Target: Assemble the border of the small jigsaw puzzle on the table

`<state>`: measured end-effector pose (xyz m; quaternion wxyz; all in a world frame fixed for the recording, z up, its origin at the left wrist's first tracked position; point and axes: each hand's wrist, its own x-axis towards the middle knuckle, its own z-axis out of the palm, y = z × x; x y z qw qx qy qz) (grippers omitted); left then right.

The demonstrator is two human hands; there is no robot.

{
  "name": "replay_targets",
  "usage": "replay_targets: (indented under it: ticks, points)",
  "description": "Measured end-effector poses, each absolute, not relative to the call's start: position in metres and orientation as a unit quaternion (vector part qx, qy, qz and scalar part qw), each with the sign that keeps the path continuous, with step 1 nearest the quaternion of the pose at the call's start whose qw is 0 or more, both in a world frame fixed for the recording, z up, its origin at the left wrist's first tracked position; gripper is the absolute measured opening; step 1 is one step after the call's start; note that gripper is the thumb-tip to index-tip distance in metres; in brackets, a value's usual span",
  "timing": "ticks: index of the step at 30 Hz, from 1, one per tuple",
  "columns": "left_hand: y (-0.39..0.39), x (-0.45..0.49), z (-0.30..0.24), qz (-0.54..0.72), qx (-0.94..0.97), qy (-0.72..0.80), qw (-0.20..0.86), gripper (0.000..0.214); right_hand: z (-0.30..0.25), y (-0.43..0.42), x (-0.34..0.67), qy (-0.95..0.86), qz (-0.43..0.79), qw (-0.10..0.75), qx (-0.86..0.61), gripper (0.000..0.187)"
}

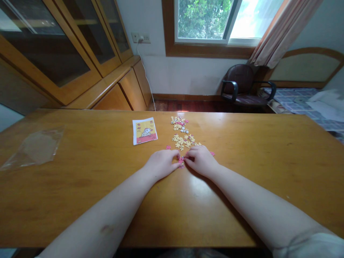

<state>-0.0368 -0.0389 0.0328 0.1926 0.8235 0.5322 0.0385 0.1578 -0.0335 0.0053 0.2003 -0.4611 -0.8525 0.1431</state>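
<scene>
Pink jigsaw puzzle pieces lie on the table between my two hands. My left hand curls around their left side, thumb and fingertips closed against them. From the right, my right hand reaches in with its thumb and index finger pinched on a puzzle piece at the upper edge of the cluster. Just beyond my fingers is a loose pile of yellow puzzle pieces. A second pile of yellow, pink and white pieces sits farther back. One pink piece lies above my left hand; another shows beside my right.
A picture card with a white cartoon animal lies left of the piles on the wooden table. A clear plastic bag rests at the far left. Beyond the table are a glass-door cabinet, an armchair and a bed.
</scene>
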Motion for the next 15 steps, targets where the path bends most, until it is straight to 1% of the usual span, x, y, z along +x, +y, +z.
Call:
replay_targets:
  ticks: [10,15]
  points:
    - [-0.0389,-0.0359,0.0345,0.039,0.821,0.534,0.198,0.024,0.0089,-0.0363,0.1561,-0.853,0.128,0.188,-0.470,0.013]
    - [-0.0386,-0.0365,0.0348,0.036,0.824,0.531,0.196,0.022,0.0122,-0.0375,0.1558,-0.855,0.124,0.177,-0.471,0.017]
